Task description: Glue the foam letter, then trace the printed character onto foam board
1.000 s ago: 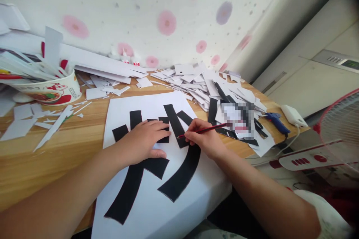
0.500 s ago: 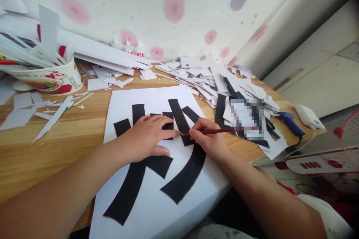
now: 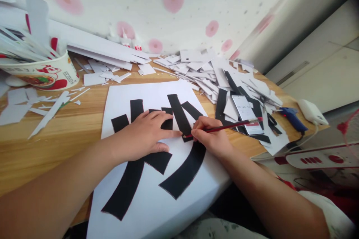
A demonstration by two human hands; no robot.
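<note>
A large white sheet (image 3: 157,209) lies on the wooden table with black strips (image 3: 183,175) on it, forming a character-like shape. My left hand (image 3: 148,134) rests flat over the strips at the middle, fingers spread, its index fingertip beside the pencil tip. Gripped in my right hand (image 3: 209,134) is a dark red pencil (image 3: 232,126), its point down near the lower end of a slanted black strip (image 3: 178,114). The parts of the strips under my left hand are hidden.
Scrap white pieces (image 3: 193,69) pile up behind the sheet. To the right are a phone (image 3: 246,114), a blue glue gun (image 3: 293,119) and a white box (image 3: 312,112). A paper tub (image 3: 42,74) of strips stands at the left, near small bottles (image 3: 137,46).
The view has shifted slightly. The pencil's back end has tilted up a little, while its tip stays near the same strip. My left hand remains flat on the strips.
</note>
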